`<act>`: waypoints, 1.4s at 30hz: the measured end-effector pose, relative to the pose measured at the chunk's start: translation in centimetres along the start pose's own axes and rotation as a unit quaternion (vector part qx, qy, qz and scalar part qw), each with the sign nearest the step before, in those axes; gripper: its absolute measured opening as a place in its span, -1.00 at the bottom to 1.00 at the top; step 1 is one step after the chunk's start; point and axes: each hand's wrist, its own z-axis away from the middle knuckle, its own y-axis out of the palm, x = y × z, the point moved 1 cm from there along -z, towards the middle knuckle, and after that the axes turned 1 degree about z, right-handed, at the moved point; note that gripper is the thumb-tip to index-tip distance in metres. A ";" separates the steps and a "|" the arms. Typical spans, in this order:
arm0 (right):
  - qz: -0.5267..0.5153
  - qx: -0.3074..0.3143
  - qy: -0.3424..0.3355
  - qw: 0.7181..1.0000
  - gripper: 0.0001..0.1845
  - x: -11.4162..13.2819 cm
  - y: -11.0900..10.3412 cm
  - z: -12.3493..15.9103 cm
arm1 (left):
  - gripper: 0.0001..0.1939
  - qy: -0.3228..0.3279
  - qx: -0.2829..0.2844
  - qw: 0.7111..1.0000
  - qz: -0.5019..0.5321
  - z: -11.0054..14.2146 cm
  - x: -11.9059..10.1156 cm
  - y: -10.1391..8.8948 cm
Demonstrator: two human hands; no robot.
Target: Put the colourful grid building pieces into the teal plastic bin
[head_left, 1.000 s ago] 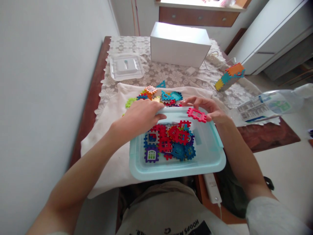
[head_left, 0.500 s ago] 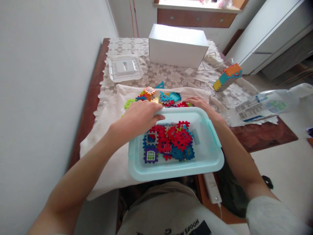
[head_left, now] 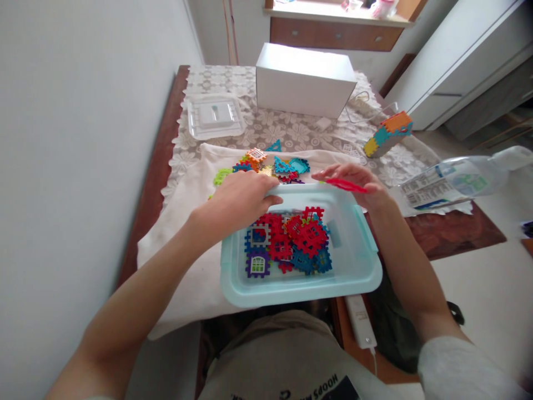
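Note:
A pale blue plastic tub (head_left: pixel 366 275) rests at the near table edge, over my lap. Several red, blue and purple interlocking tiles (head_left: pixel 291 241) lie inside it. My left hand (head_left: pixel 239 200) grips the tub's far left rim, fingers curled over the edge. My right hand (head_left: pixel 353 183) hovers over the tub's far right corner, pinching a flat red tile (head_left: pixel 345 185) seen edge-on. Beyond the tub, more loose tiles (head_left: pixel 270 165) in orange, teal, green and red lie on a cream cloth (head_left: pixel 187 194).
On the lace tablecloth stand a white box (head_left: pixel 303 80), a clear plastic lid (head_left: pixel 214 115) and an assembled multicoloured tile block (head_left: pixel 389 133). A plastic bottle (head_left: pixel 453 180) lies at the right edge. A white wall runs close on the left; a white power adapter (head_left: pixel 360 322) hangs below the table.
A second ago my right hand held a red tile over the tub; that tile now lies inside. The hand reached to the pile beyond and has come back holding another red tile.

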 end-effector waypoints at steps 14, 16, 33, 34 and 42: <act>0.407 -0.012 0.085 0.909 -0.71 -2.5 -2.0 -0.5 | -0.74 -0.003 0.002 1.000 -0.004 -0.1 -0.1 0.1; 0.405 -0.020 0.085 0.910 -0.75 -2.0 -1.8 -0.5 | -0.74 -0.002 0.001 1.000 -0.004 -0.1 -0.1 0.1; -0.008 -0.267 -0.010 0.964 -0.54 -0.6 -0.6 -1.4 | -0.72 -0.004 0.004 1.000 -0.011 -0.1 0.0 0.2; -0.037 -0.242 -0.017 0.970 -0.49 -0.2 0.1 -1.4 | -0.72 -0.005 0.005 1.000 -0.010 -0.1 0.0 0.1; 0.078 -0.116 -0.001 0.990 -0.48 1.5 1.8 -0.7 | -0.73 -0.001 -0.001 1.000 -0.001 -0.1 0.1 0.2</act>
